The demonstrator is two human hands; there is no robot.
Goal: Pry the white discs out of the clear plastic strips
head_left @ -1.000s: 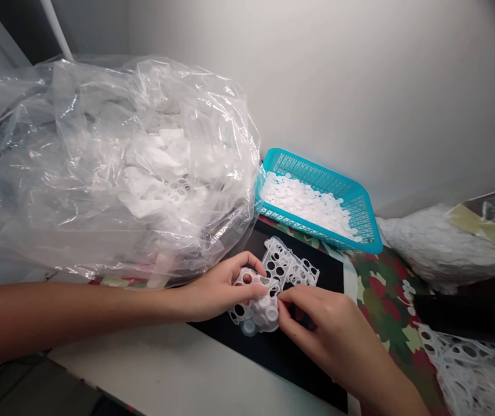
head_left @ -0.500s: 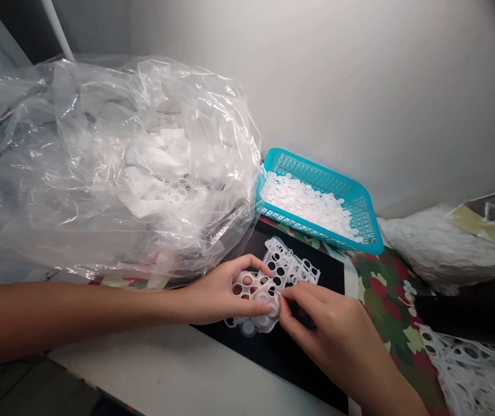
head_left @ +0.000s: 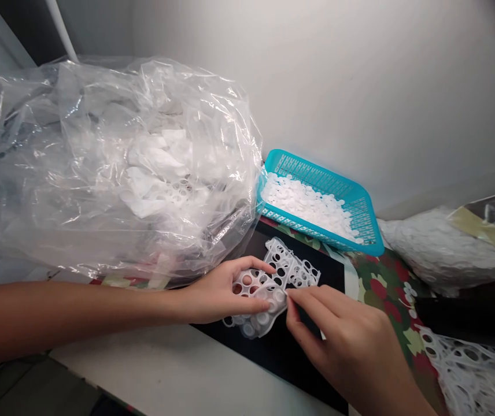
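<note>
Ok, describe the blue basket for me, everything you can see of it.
The blue basket looks plastic: shallow, roughly rectangular, with rounded corners and slotted walls. It stands upright by the pale wall, set at an angle. Small white pieces, mostly disc-like, lie heaped inside it, below the rim. The clear bag overlaps its left end, perhaps touching; the left hand and right hand are apart from it.

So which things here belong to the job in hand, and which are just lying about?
Likely in the job:
perforated white sheet, held by the left hand; right hand at its edge
black mat beneath
blue basket of white discs

Apparently just lying about:
patterned cloth
filled bag, far right
</note>
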